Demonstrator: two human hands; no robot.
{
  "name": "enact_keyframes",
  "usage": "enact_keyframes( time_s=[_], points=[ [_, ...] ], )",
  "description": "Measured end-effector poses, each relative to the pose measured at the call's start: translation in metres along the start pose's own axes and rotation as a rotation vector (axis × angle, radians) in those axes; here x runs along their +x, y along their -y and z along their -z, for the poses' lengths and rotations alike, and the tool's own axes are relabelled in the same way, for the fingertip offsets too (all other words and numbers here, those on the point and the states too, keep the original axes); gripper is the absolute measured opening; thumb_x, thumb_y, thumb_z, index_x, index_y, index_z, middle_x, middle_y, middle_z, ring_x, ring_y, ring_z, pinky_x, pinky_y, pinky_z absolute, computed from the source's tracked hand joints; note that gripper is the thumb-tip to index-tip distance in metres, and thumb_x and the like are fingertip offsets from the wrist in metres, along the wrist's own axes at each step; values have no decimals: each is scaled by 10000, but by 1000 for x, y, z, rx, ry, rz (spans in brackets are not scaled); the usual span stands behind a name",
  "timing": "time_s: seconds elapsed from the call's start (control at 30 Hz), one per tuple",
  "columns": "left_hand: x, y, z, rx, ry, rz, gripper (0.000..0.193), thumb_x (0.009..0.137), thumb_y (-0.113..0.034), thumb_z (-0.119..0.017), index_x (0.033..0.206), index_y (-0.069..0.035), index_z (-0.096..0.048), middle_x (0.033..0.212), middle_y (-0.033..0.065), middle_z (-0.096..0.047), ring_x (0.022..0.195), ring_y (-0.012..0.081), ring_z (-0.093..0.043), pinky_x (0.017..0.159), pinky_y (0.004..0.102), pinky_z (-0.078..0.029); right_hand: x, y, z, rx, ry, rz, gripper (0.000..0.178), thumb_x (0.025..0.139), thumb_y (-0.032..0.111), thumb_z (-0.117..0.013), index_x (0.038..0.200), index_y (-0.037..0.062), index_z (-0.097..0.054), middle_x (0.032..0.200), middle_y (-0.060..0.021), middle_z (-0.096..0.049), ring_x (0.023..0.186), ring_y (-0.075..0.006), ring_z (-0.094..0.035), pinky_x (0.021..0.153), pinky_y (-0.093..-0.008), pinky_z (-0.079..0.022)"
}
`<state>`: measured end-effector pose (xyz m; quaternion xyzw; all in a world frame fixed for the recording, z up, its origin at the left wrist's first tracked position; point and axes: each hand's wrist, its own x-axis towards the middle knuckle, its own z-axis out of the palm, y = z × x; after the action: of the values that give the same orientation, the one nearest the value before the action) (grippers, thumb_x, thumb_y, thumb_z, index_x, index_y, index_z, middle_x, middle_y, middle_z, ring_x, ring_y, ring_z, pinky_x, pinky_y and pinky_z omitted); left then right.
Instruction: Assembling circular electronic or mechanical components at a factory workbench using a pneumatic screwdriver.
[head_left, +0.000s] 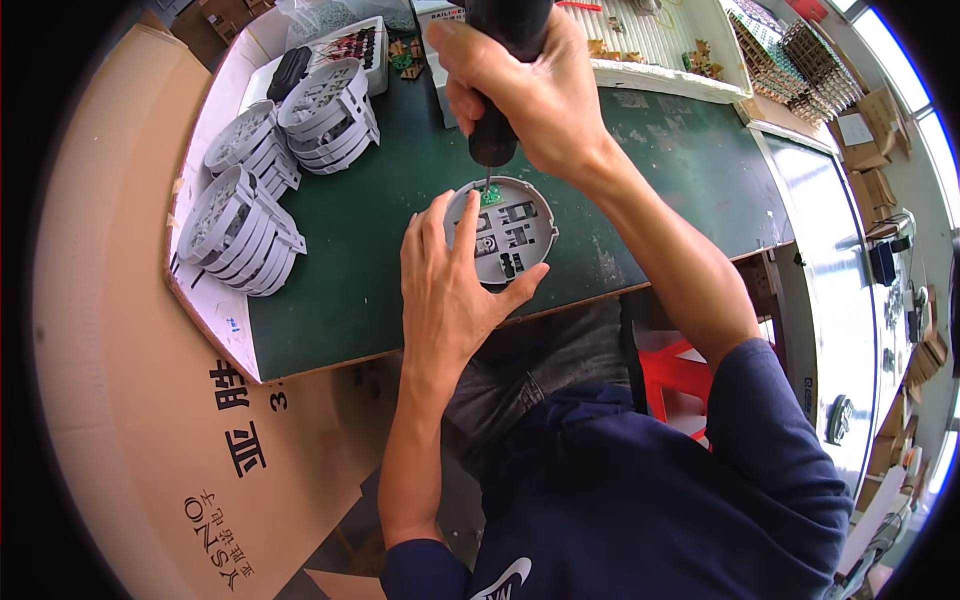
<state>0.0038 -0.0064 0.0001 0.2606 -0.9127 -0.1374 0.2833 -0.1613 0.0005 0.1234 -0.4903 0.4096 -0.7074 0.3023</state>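
A round grey plastic housing (540, 222) lies open side up on the green bench, with slots and small parts moulded inside. Near its far rim sits a small green circuit board (491, 196). My right hand (535, 95) is wrapped round a black electric screwdriver (493, 140), held upright with its thin bit down at the board. Whether the bit sits in a screw is too small to tell. My left hand (450, 270) steadies the housing, thumb at the near right rim and forefinger reaching inside close to the board; the other fingers rest along the left side.
Stacks of grey housings (240, 230) stand at the bench's left, beside a white tray (375, 60) of wired parts. A white ribbed tray (680, 75) with small brown boards is at the back right. Cardboard (130, 330) borders the left; a red stool (672, 375) stands below the bench.
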Motion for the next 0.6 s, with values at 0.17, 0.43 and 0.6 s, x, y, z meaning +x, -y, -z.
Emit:
enact_keyframes(
  time_s=[0.17, 0.43, 0.6],
  points=[
    [-1, 1, -1, -10, -3, -1, 887, 802, -603, -783, 1375, 42, -578, 1413, 199, -494, 1270, 396, -484, 1089, 512, -424, -2, -9, 0, 5, 11, -1, 397, 987, 144, -690, 1335, -10, -578, 672, 18, -571, 497, -60, -504, 453, -244, -404],
    [-1, -1, 2, -11, 7, 8, 861, 782, -511, -838, 1414, -2, -551, 1453, 184, -491, 1296, 388, -486, 1093, 496, -436, -1, -12, 2, -38, -6, -18, 273, 986, 155, -699, 1190, -3, -610, 669, 7, -576, 493, -68, -516, 452, -245, -410],
    [0, -3, 1, -16, 11, 15, 853, 781, -499, -843, 1413, -5, -553, 1447, 186, -496, 1292, 389, -490, 1090, 496, -440, 0, -14, 8, -85, 52, -31, 211, 973, 184, -722, 1016, 20, -598, 666, -2, -582, 494, -76, -531, 453, -246, -414]
  ],
)
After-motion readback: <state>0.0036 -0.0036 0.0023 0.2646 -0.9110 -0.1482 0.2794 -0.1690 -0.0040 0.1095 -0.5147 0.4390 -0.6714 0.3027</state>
